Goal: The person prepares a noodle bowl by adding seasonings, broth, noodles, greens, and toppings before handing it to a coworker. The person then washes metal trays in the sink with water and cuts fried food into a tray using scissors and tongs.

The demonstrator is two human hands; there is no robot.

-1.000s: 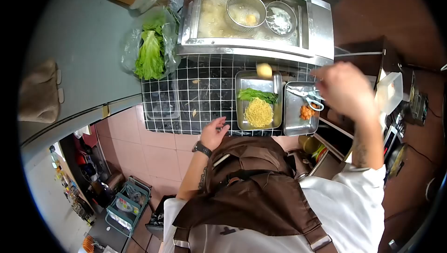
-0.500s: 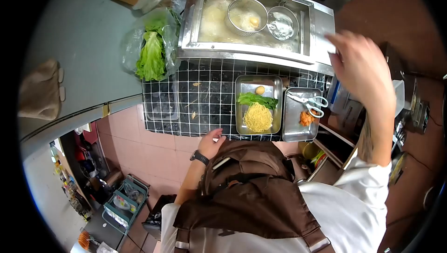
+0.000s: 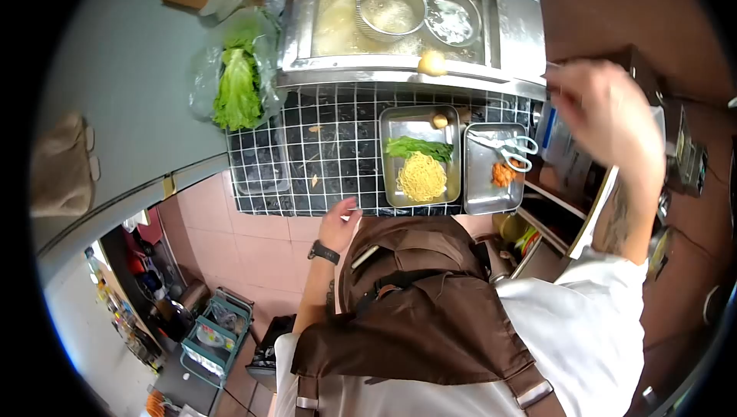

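Pale yellow and rounded, a ball of food [image 3: 432, 63] shows at the front edge of the steel cooker [image 3: 523, 29], well apart from the right hand [image 3: 610, 106]; that hand is curled and blurred above the cooker's right front corner, and I cannot tell whether its grip is closed on anything, nor whether something thin links it to the ball; the left hand [image 3: 338, 225] hangs near the front edge of the desk [image 3: 330, 163], its grip loose, fingers parted and holding nothing, a dark watch [image 3: 324, 253] at the wrist; on the desk's black, white-lined top lie two metal trays side by side; the left tray [image 3: 414, 120] bears yellow noodles [image 3: 422, 177] nearest the person, green leaves [image 3: 418, 149] just beyond them and a small tan ball [image 3: 440, 120] toward its far right corner; the right tray [image 3: 481, 183] holds pale scissors [image 3: 507, 146], handles to the right, with orange pieces [image 3: 504, 174] just beside them; in the cooker's cloudy liquid [image 3: 334, 29] sit a mesh basket [image 3: 376, 31] and, to its right, a smaller strainer [image 3: 477, 19]; lettuce [image 3: 239, 91] in a clear bag [image 3: 203, 83] lies left of the cooker.
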